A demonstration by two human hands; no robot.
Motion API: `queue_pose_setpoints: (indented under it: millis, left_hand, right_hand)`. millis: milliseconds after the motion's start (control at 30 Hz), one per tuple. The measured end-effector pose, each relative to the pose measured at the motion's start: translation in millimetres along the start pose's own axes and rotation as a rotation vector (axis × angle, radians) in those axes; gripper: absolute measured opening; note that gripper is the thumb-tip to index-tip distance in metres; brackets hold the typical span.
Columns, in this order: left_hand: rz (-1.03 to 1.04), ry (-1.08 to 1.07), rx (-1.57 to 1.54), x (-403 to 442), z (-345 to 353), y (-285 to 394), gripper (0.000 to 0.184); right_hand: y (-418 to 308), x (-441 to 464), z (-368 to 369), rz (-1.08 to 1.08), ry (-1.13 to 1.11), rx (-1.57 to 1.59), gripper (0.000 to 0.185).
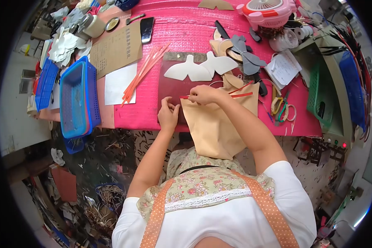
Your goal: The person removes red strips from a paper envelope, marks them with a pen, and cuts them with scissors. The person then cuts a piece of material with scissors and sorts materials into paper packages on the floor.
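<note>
A large beige piece of material [213, 128] hangs over the table's front edge toward my lap. Along its top edge lies a red strip [242, 94]. My right hand [200, 95] has its fingers pressed together on the strip's left part. Left of the beige piece, my left hand [168, 112] rests on a dark red board [166, 82], fingers curved and apart, nothing visible in them. White cut shapes [189, 70] lie on the board just beyond my hands. Loose red strips [144, 70] are bundled to the left.
Blue baskets [76, 99] stand at the left edge beside a brown envelope [115, 49] and a phone [147, 29]. To the right are scissors [283, 109], a notepad [283, 68], grey cut pieces [248, 58] and a green basket [316, 97]. A pink fan [268, 10] stands at the back.
</note>
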State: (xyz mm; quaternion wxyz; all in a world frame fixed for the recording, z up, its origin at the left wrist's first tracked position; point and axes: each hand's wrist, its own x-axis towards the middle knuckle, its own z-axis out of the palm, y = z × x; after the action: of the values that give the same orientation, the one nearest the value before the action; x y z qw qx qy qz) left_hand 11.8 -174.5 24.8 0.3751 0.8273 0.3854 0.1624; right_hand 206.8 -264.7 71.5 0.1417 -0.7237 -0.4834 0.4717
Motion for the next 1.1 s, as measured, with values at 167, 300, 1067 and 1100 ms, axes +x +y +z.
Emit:
queue_pose_setpoints:
  millis: [167, 300, 1067, 1100]
  left_hand:
    - [0.435, 0.065, 0.056, -11.3, -11.9, 18.2, 0.02]
    - [0.53, -0.157, 0.305, -27.4, -3.1, 22.7, 0.056]
    - [0.673, -0.37, 0.377, 41.8, 25.7, 46.3, 0.024]
    - [0.713, -0.423, 0.387, 48.7, 32.0, 47.2, 0.02]
  right_hand:
    - [6.6, 15.1, 11.5, 0.093, -0.005, -0.115, 0.036]
    - [12.8, 20.4, 15.9, 0.09, 0.068, -0.138, 0.037]
    - [231.5, -257.8, 43.0, 1.041, 1.206, 0.043, 0.056]
    - [224.9, -257.2, 45.8, 1.043, 1.143, 0.053, 0.062]
